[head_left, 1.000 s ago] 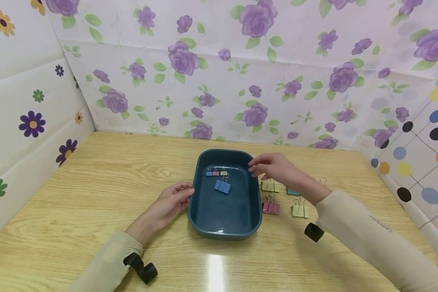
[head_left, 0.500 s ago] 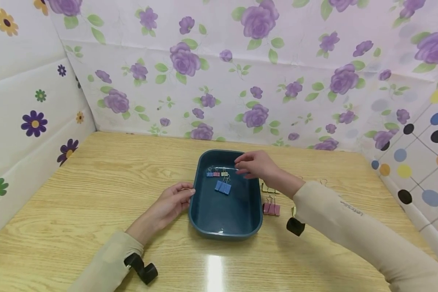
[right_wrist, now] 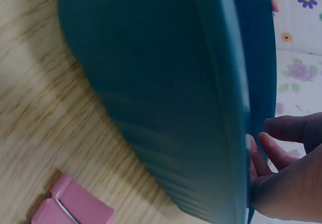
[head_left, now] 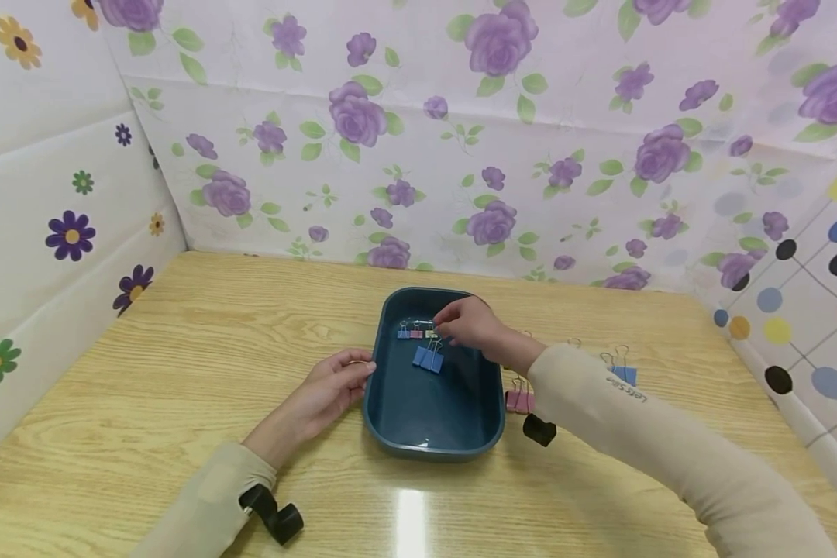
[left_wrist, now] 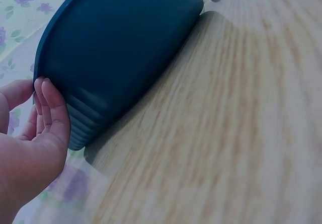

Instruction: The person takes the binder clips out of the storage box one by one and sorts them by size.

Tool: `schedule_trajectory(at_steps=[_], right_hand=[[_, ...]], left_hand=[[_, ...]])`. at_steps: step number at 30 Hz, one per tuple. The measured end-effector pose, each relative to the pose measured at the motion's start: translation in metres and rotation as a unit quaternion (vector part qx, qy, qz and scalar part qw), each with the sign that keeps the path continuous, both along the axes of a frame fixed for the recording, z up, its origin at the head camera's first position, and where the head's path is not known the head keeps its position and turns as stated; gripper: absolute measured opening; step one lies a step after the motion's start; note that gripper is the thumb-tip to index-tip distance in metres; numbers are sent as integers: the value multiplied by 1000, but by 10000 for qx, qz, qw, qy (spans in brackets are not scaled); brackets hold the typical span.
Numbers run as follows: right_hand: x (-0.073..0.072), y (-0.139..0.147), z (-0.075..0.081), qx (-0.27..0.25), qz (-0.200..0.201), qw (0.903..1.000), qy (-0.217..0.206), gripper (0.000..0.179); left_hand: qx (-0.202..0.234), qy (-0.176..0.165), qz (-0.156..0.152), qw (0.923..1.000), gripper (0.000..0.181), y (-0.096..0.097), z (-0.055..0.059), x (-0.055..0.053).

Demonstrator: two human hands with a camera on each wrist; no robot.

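Note:
A dark teal plastic bin stands on the wooden table. Inside, a small blue binder clip, a small pink binder clip and a small yellow binder clip lie in a row. A larger blue binder clip lies just in front of them. My left hand pinches the bin's left rim between thumb and fingers. Over the bin's right side reaches my right hand, fingertips close to the small yellow clip. In the right wrist view its thumb and forefinger are slightly apart, with nothing visible between them.
Right of the bin, a pink binder clip lies on the table. A blue binder clip lies farther right. My right forearm hides other clips there. Flowered sheets line the back and sides.
My right hand has moved left and down from the bin's right rim to the small yellow clip. The left hand keeps its hold on the rim. The clips inside have not moved.

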State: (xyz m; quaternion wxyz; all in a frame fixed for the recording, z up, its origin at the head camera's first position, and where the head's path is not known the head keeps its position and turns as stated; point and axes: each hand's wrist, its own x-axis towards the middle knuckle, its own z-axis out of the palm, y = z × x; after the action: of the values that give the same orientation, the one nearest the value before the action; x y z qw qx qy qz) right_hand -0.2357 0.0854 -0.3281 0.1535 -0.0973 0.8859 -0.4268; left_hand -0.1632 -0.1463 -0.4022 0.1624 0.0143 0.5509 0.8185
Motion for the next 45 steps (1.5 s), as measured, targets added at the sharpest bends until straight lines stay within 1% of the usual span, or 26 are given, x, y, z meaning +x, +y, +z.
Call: schedule_trajectory(at_steps=[6,13,20,27,31,38,45], right_hand=[[-1,-4,-7,138,52,9999,-88,19],[-1,-6,-12,60,66,9999,-56,16],[-2,-4,-14,-76,245,9996,-117,13],[-3,-1,-11,7,412,9990,-187,14],[-4,1,-8,10,385,9991,-196,16],[-2,7,-2,-207,265,9991,-268,16],[2,13,9,-476,351,9977,-332,20]], left_hand=[[-17,-18,35,10000,9,1,-1,0],[-27,-8,0,10000,9,1,-1,-1],[-57,-29,8,10000,10,1,0,-1],[-9,-34,7,10000,9,2,-1,-1],[-9,-23,-5,10000,9,2,-2,-1],[-11,-29,5,10000,9,2,0,0],[10,75,-59,10000,9,1,-1,0]])
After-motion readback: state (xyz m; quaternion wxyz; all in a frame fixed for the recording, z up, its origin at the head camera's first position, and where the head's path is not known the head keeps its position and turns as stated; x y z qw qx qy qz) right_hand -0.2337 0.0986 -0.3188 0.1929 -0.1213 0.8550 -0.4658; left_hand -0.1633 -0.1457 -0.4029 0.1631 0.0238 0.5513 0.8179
